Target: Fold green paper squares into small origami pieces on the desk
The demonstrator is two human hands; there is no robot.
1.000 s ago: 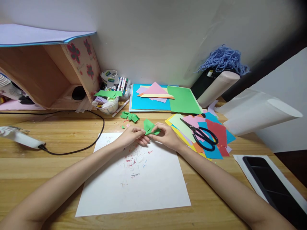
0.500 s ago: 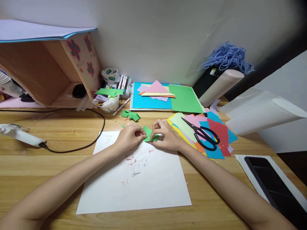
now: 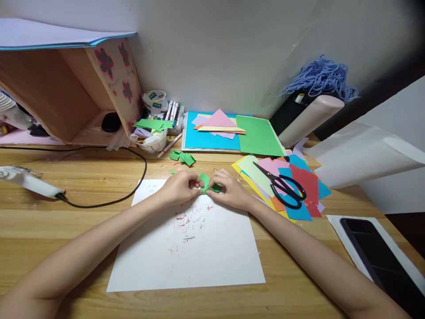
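A small piece of green paper (image 3: 205, 180) with folds in it is pinched between my two hands, over the far edge of a white sheet (image 3: 186, 266). My left hand (image 3: 181, 187) grips its left side with thumb and forefinger. Closed on the right side is my right hand (image 3: 229, 188), its fingertips close to those of the left. Part of the paper is hidden behind the fingers. Coloured marks are scattered on the white sheet. Just beyond my left hand lie several small folded green paper pieces (image 3: 183, 157).
Black-handled scissors (image 3: 287, 188) rest on coloured paper scraps (image 3: 303, 181) at right. Behind are stacked coloured sheets (image 3: 262, 135) and a tub (image 3: 154, 144) of scraps. A glue gun (image 3: 31, 182) with a black cord lies left, a phone (image 3: 375, 252) right.
My right fingers have come down and closed in toward the left ones, pressing the green paper's right part. The whole view has shifted slightly.
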